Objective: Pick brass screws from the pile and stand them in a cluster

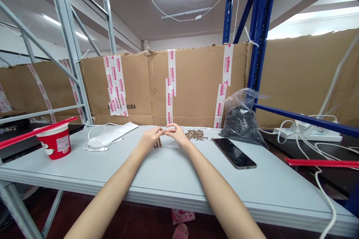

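Your bare forearms (221, 198) reached in from the bottom of the view, across the pale grey tabletop (92, 171).

Your left hand (150, 139) and right hand (178, 135): held up near the far edge, fingertips (163, 132) meeting or almost meeting. Whether they pinched anything, you could not tell.

Small upright stack of copper-coloured pieces (158, 143): just below your left hand, near the fingertips.

Loose heap of similar pieces (196, 134): just beside your right hand, on the tabletop.

Also on the tabletop, to your right: a smartphone (234, 153), lying screen up, and a clear plastic bag of dark material (241, 119).

To your left: a white pouch (112, 135) with a white cable (95, 142), and a red-and-white paper tub (54, 141) with a long red strip (36, 131) across it.

Behind: a cardboard wall (196, 86), taped in red and white.
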`<action>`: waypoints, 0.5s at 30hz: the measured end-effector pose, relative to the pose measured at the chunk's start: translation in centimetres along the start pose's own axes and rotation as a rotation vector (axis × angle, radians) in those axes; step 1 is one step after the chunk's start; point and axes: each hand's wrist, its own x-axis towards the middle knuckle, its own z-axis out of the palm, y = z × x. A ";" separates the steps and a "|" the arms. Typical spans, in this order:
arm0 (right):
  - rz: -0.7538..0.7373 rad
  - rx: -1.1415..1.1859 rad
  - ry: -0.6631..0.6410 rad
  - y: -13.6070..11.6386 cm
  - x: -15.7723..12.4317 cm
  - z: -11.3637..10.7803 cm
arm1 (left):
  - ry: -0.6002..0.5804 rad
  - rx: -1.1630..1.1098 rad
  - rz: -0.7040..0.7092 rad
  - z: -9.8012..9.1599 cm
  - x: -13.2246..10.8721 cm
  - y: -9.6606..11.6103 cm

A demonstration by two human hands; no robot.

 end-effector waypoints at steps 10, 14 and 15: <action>-0.005 0.176 -0.036 0.3 -0.1 -0.2 | 0.047 0.150 0.020 0.2 0.2 -0.4; -0.007 0.201 -0.039 -0.1 -0.4 -0.3 | 0.008 0.262 0.079 0.0 0.0 -0.4; 0.005 0.198 -0.040 -0.3 -0.6 -0.3 | -0.011 0.288 0.083 -0.1 -0.1 -0.4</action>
